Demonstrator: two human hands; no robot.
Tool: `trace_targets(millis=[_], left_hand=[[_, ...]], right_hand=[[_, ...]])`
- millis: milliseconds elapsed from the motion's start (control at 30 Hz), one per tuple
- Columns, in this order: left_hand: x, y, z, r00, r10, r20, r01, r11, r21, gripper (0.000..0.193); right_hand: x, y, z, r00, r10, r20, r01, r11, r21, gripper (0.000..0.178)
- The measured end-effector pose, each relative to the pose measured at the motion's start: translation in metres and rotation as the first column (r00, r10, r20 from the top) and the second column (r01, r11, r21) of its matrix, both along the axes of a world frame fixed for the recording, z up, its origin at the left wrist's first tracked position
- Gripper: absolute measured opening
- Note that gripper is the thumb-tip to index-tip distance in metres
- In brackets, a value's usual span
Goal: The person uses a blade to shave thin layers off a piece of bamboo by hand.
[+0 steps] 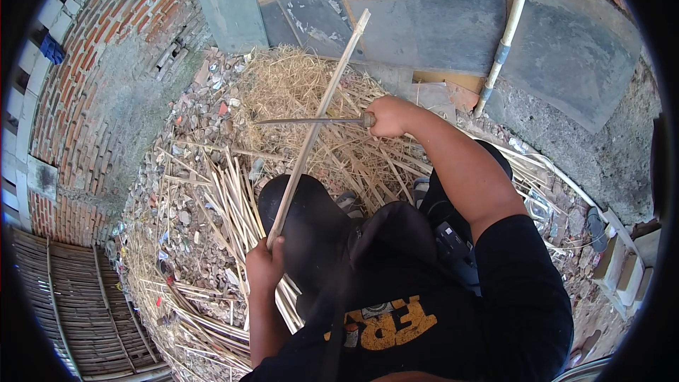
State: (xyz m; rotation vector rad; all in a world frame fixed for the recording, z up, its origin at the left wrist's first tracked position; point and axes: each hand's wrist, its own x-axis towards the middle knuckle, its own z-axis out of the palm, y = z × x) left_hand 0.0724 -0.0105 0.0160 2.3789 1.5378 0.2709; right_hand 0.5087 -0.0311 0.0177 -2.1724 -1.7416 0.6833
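Note:
My left hand (265, 263) is closed around the lower end of a long, pale bamboo strip (309, 143), which slants up and away to the right past my knee. In my right hand (387, 116) is the handle of a knife (315, 121) with a long, narrow dark blade pointing left. The blade crosses the strip above its middle; whether it cuts into it, I cannot tell. Below the blade lies a heap of straw-coloured shavings (290, 88). Many split bamboo strips (230, 201) lie on the ground beside my left leg.
Rubble (191, 219) covers the ground at left, below a brick wall (106, 85). Grey panels (438, 21) lean along the far side, with a white pipe (511, 25) before them. A slatted bamboo panel (85, 304) stands lower left, and a wooden step-like frame (626, 269) at right.

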Motion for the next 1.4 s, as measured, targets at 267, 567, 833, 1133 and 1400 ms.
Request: trace_targets(millis=[267, 567, 833, 1133, 1400], left_hand=[[0.003, -0.005, 0.002, 0.998, 0.002, -0.059, 0.002, 0.998, 0.066, 0.047], [-0.002, 0.002, 0.002, 0.997, -0.021, -0.074, 0.026, 0.997, 0.079, 0.045], [0.002, -0.001, 0.001, 0.998, 0.003, -0.065, 0.001, 0.999, 0.052, 0.051], [0.002, 0.000, 0.002, 0.998, 0.008, -0.064, -0.007, 1.000, 0.023, 0.053], [-0.002, 0.003, -0.003, 0.996, -0.020, -0.081, 0.022, 0.999, 0.023, 0.053]], right_hand=[[-0.021, -0.016, 0.018, 0.999, 0.026, 0.033, -0.027, 0.999, 0.021, 0.032], [-0.003, 0.007, -0.010, 1.000, -0.009, 0.008, 0.010, 0.996, -0.090, 0.027], [-0.019, -0.007, -0.003, 1.000, 0.001, -0.009, 0.000, 0.994, 0.108, 0.026], [-0.021, -0.003, 0.007, 0.999, 0.045, 0.028, -0.046, 0.998, 0.031, 0.028], [-0.005, 0.007, -0.012, 0.999, 0.036, -0.033, -0.033, 0.997, 0.071, 0.037]])
